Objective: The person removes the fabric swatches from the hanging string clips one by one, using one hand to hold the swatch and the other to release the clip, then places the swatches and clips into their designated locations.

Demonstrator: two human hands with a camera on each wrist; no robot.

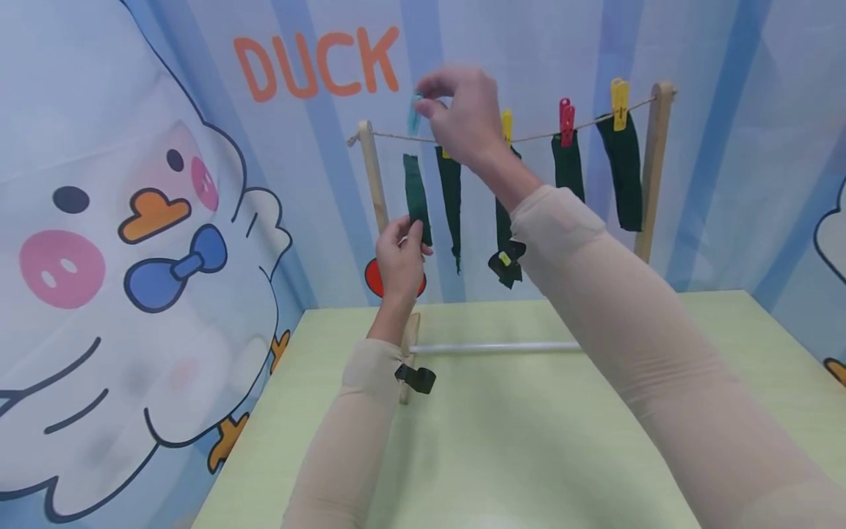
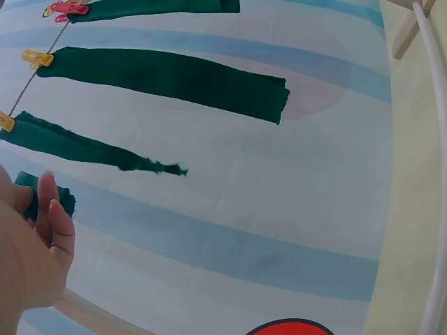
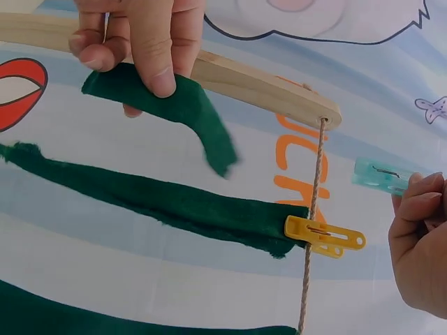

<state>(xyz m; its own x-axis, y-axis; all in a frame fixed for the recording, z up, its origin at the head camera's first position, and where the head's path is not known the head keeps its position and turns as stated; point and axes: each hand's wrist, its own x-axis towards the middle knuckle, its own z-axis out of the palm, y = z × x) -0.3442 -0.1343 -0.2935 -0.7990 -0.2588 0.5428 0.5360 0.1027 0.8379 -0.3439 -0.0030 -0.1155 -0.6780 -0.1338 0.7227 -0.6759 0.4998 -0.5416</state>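
My left hand [image 1: 401, 261] pinches a green cloth strip [image 1: 416, 192] between thumb and fingers. The strip's upper end is free, just below the rope [image 1: 396, 135] and apart from it, as the right wrist view shows. Up above the rope, my right hand [image 1: 465, 110] grips a translucent teal clothespin [image 3: 380, 176] by one end. Whether the clothespin's jaws are spread cannot be told. Beside the held strip hangs a narrow green strip [image 3: 160, 199], clipped to the rope by a yellow clothespin [image 3: 325, 234].
Farther right along the rope, more green strips [image 1: 624, 176] hang from yellow and red clothespins [image 1: 566, 121]. Wooden posts [image 1: 654, 169] carry the rope, with a white bar [image 1: 496, 347] low between them. The stand is on a pale green table [image 1: 515, 441] before a duck-printed backdrop.
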